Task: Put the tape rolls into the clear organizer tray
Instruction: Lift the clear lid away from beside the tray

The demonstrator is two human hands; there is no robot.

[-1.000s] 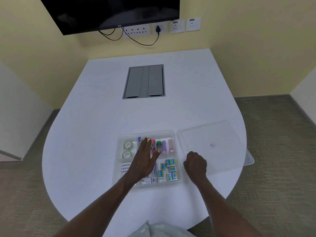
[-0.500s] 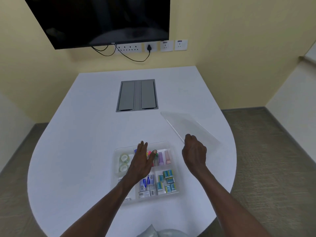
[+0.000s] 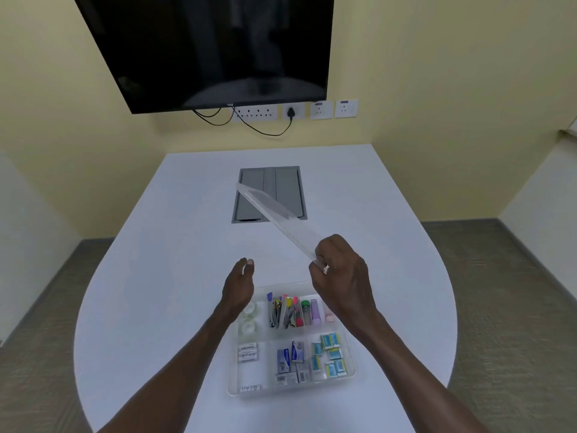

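1. The right hand [image 3: 342,270] pinches a clear lid [image 3: 274,214] by its near edge, tilted above the table [image 3: 156,276].
2. The left hand [image 3: 239,289] hovers loosely spread, empty.
3. Two tape rolls [image 3: 249,317] lie in the organizer tray's [image 3: 349,375] far-left compartment, just below the left hand.

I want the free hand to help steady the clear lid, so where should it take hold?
Likely the lid's far upper end, above the grey hatch. The right hand already pinches the near lower end, and the lid shows edge-on, tilted. The open left hand could rise from the left and pinch the thin edge, thumb on one face, fingers on the other.
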